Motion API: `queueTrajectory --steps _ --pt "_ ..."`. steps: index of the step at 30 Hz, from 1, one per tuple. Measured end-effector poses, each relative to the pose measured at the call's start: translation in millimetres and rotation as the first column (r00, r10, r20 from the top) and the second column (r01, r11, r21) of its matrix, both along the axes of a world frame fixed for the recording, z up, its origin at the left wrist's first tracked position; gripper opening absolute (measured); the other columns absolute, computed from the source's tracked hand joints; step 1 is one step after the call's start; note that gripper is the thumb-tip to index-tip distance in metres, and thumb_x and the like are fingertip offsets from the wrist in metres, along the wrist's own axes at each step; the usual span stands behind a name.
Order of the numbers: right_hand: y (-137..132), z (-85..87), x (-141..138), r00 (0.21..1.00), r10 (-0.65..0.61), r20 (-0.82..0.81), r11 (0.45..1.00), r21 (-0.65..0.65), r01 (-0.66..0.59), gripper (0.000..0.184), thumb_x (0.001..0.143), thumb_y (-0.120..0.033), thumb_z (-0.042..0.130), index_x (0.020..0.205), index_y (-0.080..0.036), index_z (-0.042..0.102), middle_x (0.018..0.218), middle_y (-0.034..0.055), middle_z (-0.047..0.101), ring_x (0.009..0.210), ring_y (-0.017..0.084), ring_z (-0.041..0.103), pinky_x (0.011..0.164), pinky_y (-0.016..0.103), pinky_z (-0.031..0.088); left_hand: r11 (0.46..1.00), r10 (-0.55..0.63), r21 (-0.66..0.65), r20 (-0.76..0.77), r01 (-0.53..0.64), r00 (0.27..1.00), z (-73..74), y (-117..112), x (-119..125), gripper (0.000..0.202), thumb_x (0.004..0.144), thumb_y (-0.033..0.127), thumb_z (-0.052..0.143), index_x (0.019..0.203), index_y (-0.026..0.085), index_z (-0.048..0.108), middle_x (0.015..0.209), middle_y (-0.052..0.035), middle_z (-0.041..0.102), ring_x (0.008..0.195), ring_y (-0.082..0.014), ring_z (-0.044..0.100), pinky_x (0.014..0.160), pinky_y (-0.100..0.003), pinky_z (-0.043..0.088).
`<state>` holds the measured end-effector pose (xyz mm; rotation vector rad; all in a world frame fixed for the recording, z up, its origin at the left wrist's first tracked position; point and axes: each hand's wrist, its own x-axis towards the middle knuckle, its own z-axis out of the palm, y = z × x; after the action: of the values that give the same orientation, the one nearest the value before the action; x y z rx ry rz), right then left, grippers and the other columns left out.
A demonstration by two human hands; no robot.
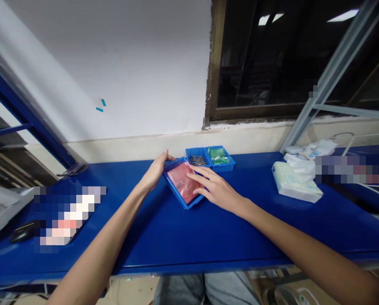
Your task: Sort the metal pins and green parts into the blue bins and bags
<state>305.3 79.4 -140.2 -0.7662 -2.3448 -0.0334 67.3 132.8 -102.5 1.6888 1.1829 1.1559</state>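
Observation:
A small blue plastic bin (185, 206) is tilted above the table, holding a stack of pink plastic bags (180, 180). My left hand (156, 173) grips the bin by its far left side; part of the fingers is hidden behind the rim. Over the bin's right side, my right hand (219, 188) lies with fingers stretched and a little apart, their tips touching the top pink bag. Just behind stand two more blue bins: one with small dark metal pieces, perhaps screws (197, 160), the other with green plastic packets (217, 155).
The bins are on a blue table (176, 241) against a wall. At right lies a tissue pack (295, 182) beside white bags and cables. A black computer mouse (24, 231) and a blurred-out flat object (75, 216) lie at left. Metal frame posts rise on both sides.

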Motion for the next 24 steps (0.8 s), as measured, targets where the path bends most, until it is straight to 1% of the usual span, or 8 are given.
queueTrajectory --steps 2,5,7,9,12,16,20,24 --pt "0 2.7 2 1.0 0.0 0.017 1.0 -0.023 0.0 0.069 0.092 -0.021 0.063 0.154 -0.03 0.034 0.16 0.007 0.035 0.146 0.024 0.034 0.118 0.047 0.038 0.999 -0.006 0.051 -0.035 0.007 0.999 0.7 -4 6 0.059 0.098 0.061 0.033 0.09 0.015 0.069 0.093 -0.009 0.073 0.085 -0.0242 0.066 0.082 -0.037 0.052" --pt "-2 8.8 3 0.999 -0.019 0.039 0.999 -0.032 0.02 0.09 0.086 -0.021 0.07 0.159 -0.031 0.019 0.164 0.006 0.025 0.151 0.026 0.023 0.122 0.048 0.031 0.983 0.026 0.185 -0.085 -0.01 0.996 3.1 -12 14 0.052 0.098 0.056 0.038 0.094 0.015 0.07 0.099 -0.0077 0.073 0.096 -0.0246 0.065 0.09 -0.035 0.05" --pt "-3 13.4 4 0.998 -0.042 0.055 0.999 -0.022 0.043 0.1 0.083 -0.022 0.074 0.16 -0.031 0.01 0.165 0.0061 0.022 0.152 0.027 0.019 0.123 0.05 0.028 0.959 0.053 0.281 -0.09 -0.026 0.995 4.1 -19 19 0.045 0.098 0.051 0.042 0.098 0.016 0.07 0.105 -0.0075 0.072 0.104 -0.025 0.064 0.097 -0.035 0.048" --pt "-5 17.3 5 0.996 -0.061 0.071 0.998 -0.008 0.062 0.105 0.081 -0.022 0.075 0.161 -0.03 0.006 0.164 0.0065 0.023 0.151 0.029 0.021 0.123 0.052 0.028 0.928 0.063 0.372 -0.085 -0.027 0.994 3.3 -26 25 0.041 0.099 0.046 0.042 0.103 0.017 0.071 0.11 -0.008 0.07 0.109 -0.0246 0.062 0.102 -0.035 0.045" --pt "-7 20.1 7 0.991 -0.084 0.1 0.996 0.013 0.083 0.105 0.08 -0.024 0.076 0.16 -0.029 0.009 0.163 0.008 0.027 0.148 0.032 0.026 0.121 0.053 0.03 0.872 0.071 0.489 -0.091 -0.017 0.993 -0.8 -35 33 0.037 0.101 0.04 0.04 0.108 0.018 0.07 0.113 -0.0088 0.067 0.11 -0.0231 0.061 0.103 -0.036 0.045" --pt "-8 19.7 9 0.982 -0.113 0.151 0.993 0.034 0.109 0.104 0.079 -0.027 0.077 0.16 -0.027 0.012 0.159 0.0099 0.031 0.147 0.035 0.027 0.121 0.055 0.028 0.792 0.097 0.61 -0.105 -0.013 0.99 -5.9 -45 40 0.03 0.101 0.036 0.043 0.113 0.019 0.064 0.113 -0.0092 0.062 0.11 -0.0225 0.059 0.101 -0.038 0.046" --pt "-8 20.2 8 0.98 -0.119 0.161 0.993 0.045 0.114 0.099 0.078 -0.029 0.078 0.157 -0.023 0.019 0.147 0.0124 0.044 0.139 0.035 0.038 0.119 0.055 0.03 0.754 0.116 0.657 -0.13 -0.003 0.985 -8.4 -51 43 0.03 0.099 0.038 0.045 0.12 0.02 0.056 0.117 -0.0108 0.059 0.11 -0.024 0.058 0.098 -0.04 0.048" --pt "-9 21.9 6 0.975 -0.138 0.173 0.99 0.059 0.129 0.092 0.075 -0.029 0.081 0.152 -0.02 0.031 0.139 0.013 0.049 0.131 0.035 0.044 0.116 0.055 0.034 0.709 0.101 0.704 -0.163 0.044 0.981 -10.5 -55 45 0.03 0.099 0.036 0.044 0.121 0.019 0.054 0.116 -0.0105 0.059 0.109 -0.0237 0.057 0.098 -0.04 0.046"
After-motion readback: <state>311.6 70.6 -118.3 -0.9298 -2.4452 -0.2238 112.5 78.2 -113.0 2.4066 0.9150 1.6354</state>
